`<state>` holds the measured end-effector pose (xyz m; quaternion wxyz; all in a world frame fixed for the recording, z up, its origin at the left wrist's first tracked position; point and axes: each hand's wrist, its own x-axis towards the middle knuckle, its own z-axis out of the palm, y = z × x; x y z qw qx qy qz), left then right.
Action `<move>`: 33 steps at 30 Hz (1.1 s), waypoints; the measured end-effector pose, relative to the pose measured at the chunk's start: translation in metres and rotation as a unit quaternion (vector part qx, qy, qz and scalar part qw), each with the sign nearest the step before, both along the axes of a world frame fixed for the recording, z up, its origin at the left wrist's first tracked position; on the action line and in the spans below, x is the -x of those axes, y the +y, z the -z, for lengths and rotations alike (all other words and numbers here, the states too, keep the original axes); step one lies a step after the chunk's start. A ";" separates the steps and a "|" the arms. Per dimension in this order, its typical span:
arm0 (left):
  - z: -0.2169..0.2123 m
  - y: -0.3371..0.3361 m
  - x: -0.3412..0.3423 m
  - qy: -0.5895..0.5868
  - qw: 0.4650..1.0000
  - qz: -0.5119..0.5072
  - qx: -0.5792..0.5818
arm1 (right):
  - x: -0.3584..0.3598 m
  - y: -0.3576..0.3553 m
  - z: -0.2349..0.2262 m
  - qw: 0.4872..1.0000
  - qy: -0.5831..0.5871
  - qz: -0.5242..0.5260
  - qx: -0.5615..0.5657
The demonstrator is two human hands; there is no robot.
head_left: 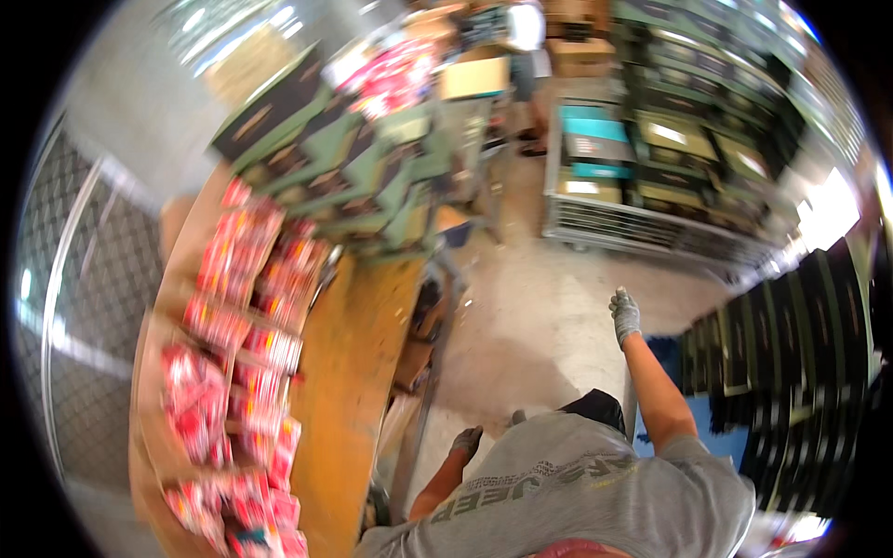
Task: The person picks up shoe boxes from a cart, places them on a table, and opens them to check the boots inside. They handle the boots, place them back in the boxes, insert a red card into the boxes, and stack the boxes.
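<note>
My right hand [625,317], in a grey glove, is stretched forward over the floor, holding nothing I can see. Its fingers look loosely apart. Lower down, my left hand [466,441] hangs beside the wooden workbench [349,344], also gloved and apparently with nothing in it; its fingers are blurred but seem extended. The left hand is apart from the bench edge. To the right of my right arm stands a tall stack of dark green boxes [772,335], which the hand does not touch.
Red-and-white packets [237,246] fill cardboard bins along the bench's left side. Dark green boxes [339,172] are piled at its far end. A wire-sided cart [651,228] holds more boxes ahead right. Another person [532,70] stands at the back. A mesh fence [79,279] runs at left.
</note>
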<state>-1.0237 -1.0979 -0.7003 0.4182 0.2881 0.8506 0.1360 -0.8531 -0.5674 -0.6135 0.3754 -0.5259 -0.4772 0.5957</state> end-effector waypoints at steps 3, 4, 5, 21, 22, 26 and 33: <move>0.034 -0.067 0.012 -0.041 0.998 -0.013 0.051 | 0.131 -0.059 0.005 0.981 0.045 -0.190 -0.012; 0.037 -0.062 0.021 -0.061 0.996 -0.024 0.053 | 0.160 -0.058 0.013 0.968 0.065 -0.239 -0.044; 0.040 -0.065 0.022 -0.083 0.994 -0.040 0.062 | 0.192 -0.064 0.008 0.954 0.059 -0.285 -0.068; -0.015 -0.100 0.051 0.057 0.770 -0.634 -0.047 | 0.690 -0.032 -0.507 0.792 0.113 -0.221 -0.558; -0.021 -0.094 0.046 0.077 0.698 -0.707 -0.082 | 0.686 -0.045 -0.510 0.735 0.102 -0.290 -0.604; -0.020 -0.077 0.045 0.212 0.652 -0.725 -0.064 | 0.646 -0.115 -0.485 0.531 0.070 -0.115 -0.837; -0.028 -0.102 0.122 0.271 0.615 -0.737 -0.074 | 0.695 -0.114 -0.546 0.330 0.089 -0.118 -0.932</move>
